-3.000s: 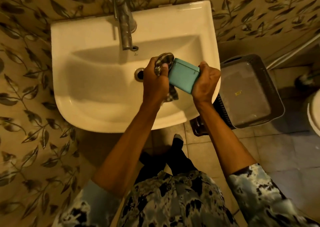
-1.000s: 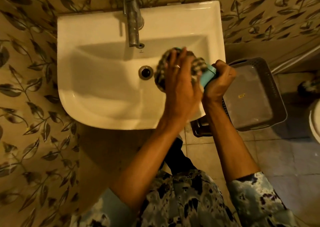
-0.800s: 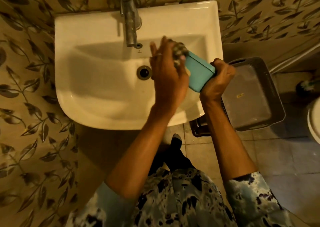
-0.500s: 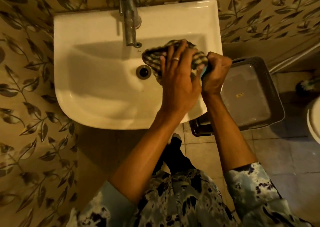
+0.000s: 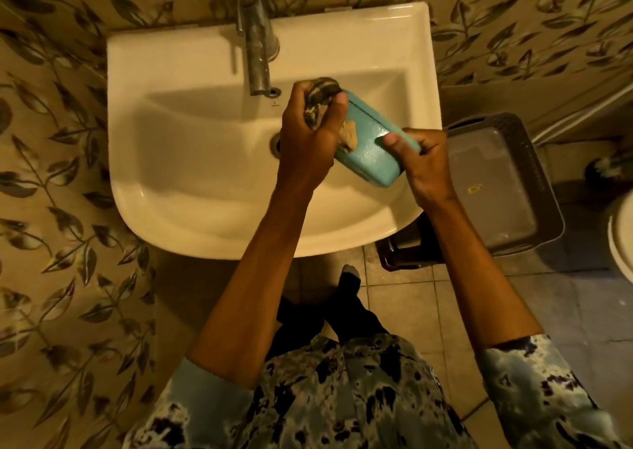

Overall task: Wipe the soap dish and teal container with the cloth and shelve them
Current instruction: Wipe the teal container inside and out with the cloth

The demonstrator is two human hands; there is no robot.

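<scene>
A teal container (image 5: pixel 371 147), a flat rectangular box, is held tilted over the right half of the white sink (image 5: pixel 191 181). My right hand (image 5: pixel 421 160) grips its near right end, thumb on its top face. My left hand (image 5: pixel 311 133) is closed around a bunched checked cloth (image 5: pixel 320 100) and presses against the container's far left end. A small pale patch shows on the teal face beside my left thumb. No soap dish or shelf is in view.
A metal tap (image 5: pixel 257 40) reaches over the basin just left of the cloth. A grey plastic basket (image 5: pixel 544 188) stands on the tiled floor right of the sink. A white rim (image 5: pixel 621 239) shows at the right edge. Leaf-patterned walls surround the sink.
Half a second ago the cloth lay spread under my flat left hand, covering the container. Now it is bunched in my fist at the container's far end, and the teal face is exposed.
</scene>
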